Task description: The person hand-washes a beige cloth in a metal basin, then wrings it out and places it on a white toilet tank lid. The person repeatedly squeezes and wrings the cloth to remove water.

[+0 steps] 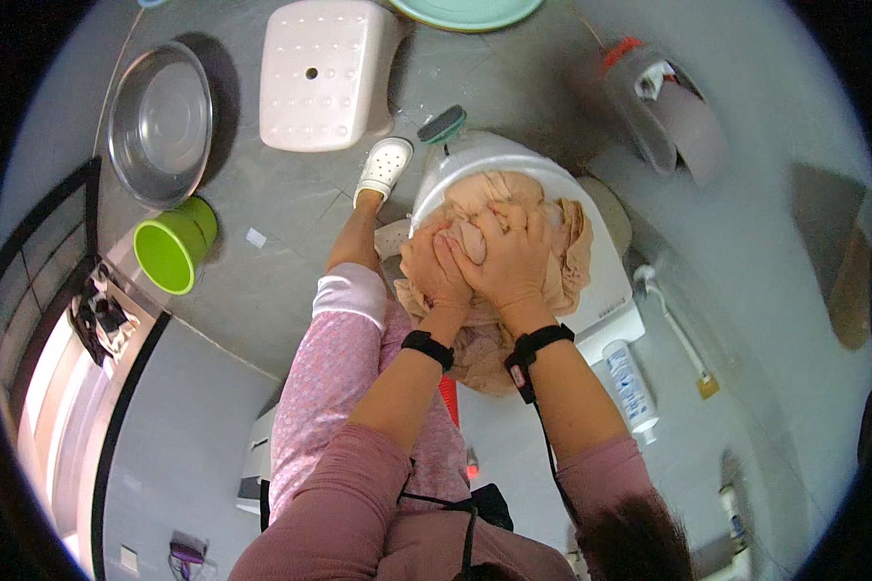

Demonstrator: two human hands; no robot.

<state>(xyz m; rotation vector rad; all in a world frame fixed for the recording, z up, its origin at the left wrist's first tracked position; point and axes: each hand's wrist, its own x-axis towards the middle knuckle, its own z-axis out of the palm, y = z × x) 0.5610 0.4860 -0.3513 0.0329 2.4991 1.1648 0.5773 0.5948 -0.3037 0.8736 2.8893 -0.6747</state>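
Observation:
Both my hands press and squeeze a bunched beige cloth (570, 247) over a white toilet (603, 283). My left hand (436, 269) grips the cloth at its left side, thumb against the other hand. My right hand (512, 250) lies over the middle of the bundle, with its fingers curled into the folds. A looser, thinner part of the cloth (483, 356) hangs down below my wrists. The toilet's surface under the bundle is hidden.
A green-backed scrub brush (443, 125) is by the toilet's front. A pale stool (320, 80), a clear basin (163, 123) and a green bucket (167, 250) are to the left. A white-blue bottle (630, 388) lies right; grey slippers (668, 116) are at upper right.

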